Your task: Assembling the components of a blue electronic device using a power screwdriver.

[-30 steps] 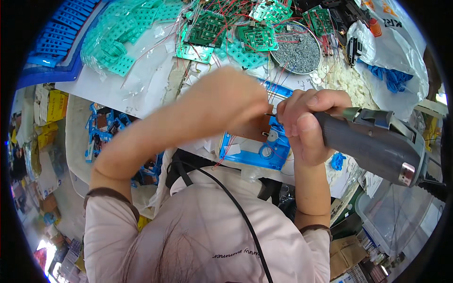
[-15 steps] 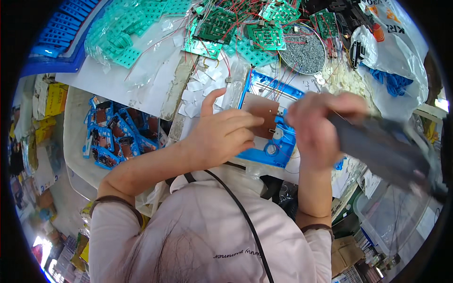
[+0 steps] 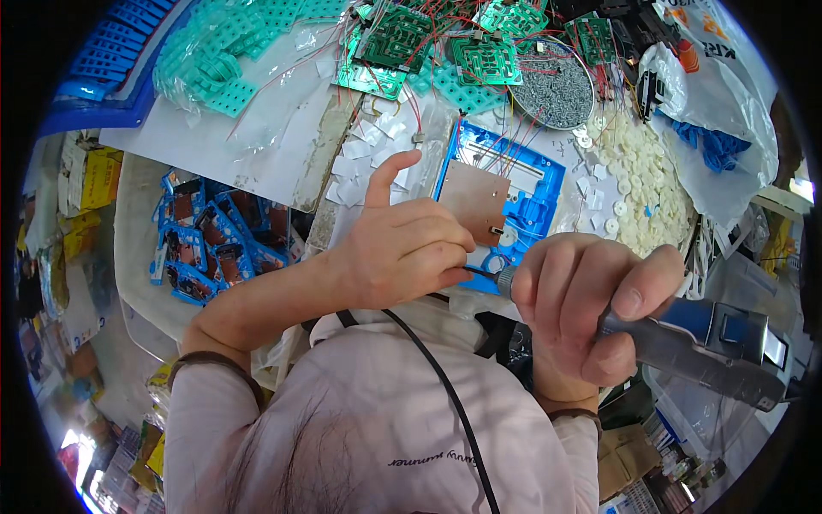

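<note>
My right hand (image 3: pixel 582 300) is wrapped round a dark electric screwdriver (image 3: pixel 711 338). Its thin bit points left and reaches the fingertips of my left hand (image 3: pixel 407 248). That hand is closed at thumb and forefinger by the bit's tip, with the little finger stuck out; whatever is pinched there is too small or hidden to make out. Just beyond both hands lies a blue plastic housing (image 3: pixel 552 182), open side up. A brown circuit board (image 3: pixel 471 199) sits in it, and thin wires run from the far end.
A pale bin (image 3: pixel 141 248) at left holds several blue assemblies (image 3: pixel 201 240). Green circuit boards (image 3: pixel 394 43) with red wires lie at the back, beside a round dish of small grey metal pieces (image 3: pixel 556 90). White discs (image 3: pixel 646 180) are spread at right, white paper pieces (image 3: pixel 351 167) left of the housing.
My right hand has drawn the screwdriver back from over the housing, toward me. Its bit now meets my left fingertips. The left hand has barely moved.
</note>
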`<action>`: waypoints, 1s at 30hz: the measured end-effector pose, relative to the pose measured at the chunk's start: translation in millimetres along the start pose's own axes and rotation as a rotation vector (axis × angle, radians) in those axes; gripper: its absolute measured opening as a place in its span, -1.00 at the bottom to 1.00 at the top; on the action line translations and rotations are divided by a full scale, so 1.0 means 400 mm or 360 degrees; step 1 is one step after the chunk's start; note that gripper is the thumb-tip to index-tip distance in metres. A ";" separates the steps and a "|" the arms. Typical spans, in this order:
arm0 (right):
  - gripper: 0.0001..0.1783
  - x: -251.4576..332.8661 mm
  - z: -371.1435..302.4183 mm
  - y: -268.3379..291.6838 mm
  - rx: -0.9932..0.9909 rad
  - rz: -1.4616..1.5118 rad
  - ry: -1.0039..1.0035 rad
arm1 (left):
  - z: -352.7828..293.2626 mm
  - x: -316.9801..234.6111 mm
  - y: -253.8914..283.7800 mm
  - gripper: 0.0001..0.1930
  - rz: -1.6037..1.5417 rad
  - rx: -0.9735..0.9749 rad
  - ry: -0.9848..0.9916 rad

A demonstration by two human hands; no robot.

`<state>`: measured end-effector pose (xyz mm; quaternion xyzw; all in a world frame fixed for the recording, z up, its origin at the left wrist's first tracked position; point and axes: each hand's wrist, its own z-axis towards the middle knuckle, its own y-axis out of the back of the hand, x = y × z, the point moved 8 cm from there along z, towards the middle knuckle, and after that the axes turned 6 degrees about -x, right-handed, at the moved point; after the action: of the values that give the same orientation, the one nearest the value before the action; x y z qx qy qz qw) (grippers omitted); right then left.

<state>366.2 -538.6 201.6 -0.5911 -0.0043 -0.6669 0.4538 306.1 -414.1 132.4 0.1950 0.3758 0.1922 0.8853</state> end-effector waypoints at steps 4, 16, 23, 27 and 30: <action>-0.63 -0.013 -0.009 0.001 0.0027 -0.0043 -0.0022 | 0.000 0.012 -0.001 -0.82 -0.0045 0.0017 0.0029; -0.67 -0.106 -0.013 0.035 0.0020 -0.0488 0.0256 | -0.035 0.099 0.067 -0.91 -0.0492 -0.0068 0.0835; -0.71 -0.110 -0.006 0.014 0.0035 -0.0520 0.0323 | -0.053 0.084 0.036 -0.87 -0.0226 -0.0018 0.0706; -0.68 -0.107 -0.004 0.023 0.0023 -0.0499 0.0216 | -0.037 0.051 0.026 -0.88 0.0140 0.0169 0.0319; -0.68 -0.108 -0.003 0.025 0.0006 -0.0571 0.0189 | -0.054 0.031 0.004 -0.90 0.0383 0.0316 0.0166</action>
<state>366.4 -519.1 161.5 -0.5395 -0.0840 -0.7708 0.3282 297.9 -402.3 112.2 0.3149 0.4122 0.2686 0.8116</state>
